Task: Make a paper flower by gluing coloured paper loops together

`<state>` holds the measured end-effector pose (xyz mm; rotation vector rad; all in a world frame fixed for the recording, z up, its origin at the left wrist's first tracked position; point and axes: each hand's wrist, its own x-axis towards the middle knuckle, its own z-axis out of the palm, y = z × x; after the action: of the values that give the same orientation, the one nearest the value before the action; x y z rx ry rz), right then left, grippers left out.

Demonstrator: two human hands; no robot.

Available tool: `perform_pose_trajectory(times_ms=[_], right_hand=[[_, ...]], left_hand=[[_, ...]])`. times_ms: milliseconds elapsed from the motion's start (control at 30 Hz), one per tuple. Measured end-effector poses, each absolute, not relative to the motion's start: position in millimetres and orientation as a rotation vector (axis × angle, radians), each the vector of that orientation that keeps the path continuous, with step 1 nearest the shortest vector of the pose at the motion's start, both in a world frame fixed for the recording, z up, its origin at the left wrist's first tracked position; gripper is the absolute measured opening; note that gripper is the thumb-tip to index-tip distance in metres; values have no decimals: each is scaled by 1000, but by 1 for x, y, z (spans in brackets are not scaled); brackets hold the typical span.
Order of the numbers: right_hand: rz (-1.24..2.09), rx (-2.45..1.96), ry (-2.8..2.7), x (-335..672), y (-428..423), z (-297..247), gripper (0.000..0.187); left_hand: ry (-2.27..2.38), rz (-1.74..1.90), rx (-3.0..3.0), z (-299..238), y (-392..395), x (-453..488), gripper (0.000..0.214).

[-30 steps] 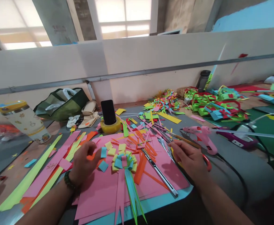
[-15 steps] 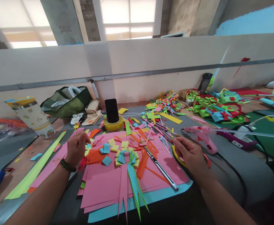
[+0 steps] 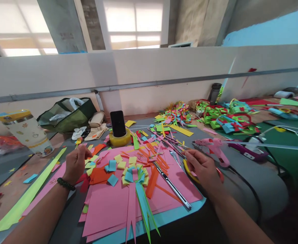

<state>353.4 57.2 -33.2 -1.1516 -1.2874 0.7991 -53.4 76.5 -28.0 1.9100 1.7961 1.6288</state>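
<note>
My left hand [image 3: 75, 163] is closed in a pinch left of the pink sheets, beside small yellow and blue paper pieces [image 3: 91, 161]; anything between its fingers is too small to make out. My right hand [image 3: 202, 166] is also closed, over scissors with yellow [image 3: 189, 172] and red handles; what its fingertips hold, if anything, is unclear. Between the hands, on stacked pink paper [image 3: 108, 211], lies a paper rosette [image 3: 135, 175] with yellow and blue loops and long pink, blue and green tails [image 3: 144, 203]. A utility knife [image 3: 173, 186] lies right of it.
A phone [image 3: 117, 123] leans on a yellow tape roll [image 3: 119, 137] at the back. On the right are a pink glue gun [image 3: 216, 149] with its cord and a purple tool [image 3: 250, 152]. A tumbler [image 3: 28, 134] and green bag [image 3: 67, 117] stand left. Paper scraps lie around.
The camera view has shifted slightly, so most things sit a little further left. Both hands keep nearly the same place and pose; the rosette stays on the pink sheets.
</note>
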Motion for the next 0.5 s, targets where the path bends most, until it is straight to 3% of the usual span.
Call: perform_pose_trajectory(times_ms=[500], right_hand=[[756,-1271,-1572,358,52,-41,45]], left_hand=[[1830,1449,1959,-26,76,-54,49]])
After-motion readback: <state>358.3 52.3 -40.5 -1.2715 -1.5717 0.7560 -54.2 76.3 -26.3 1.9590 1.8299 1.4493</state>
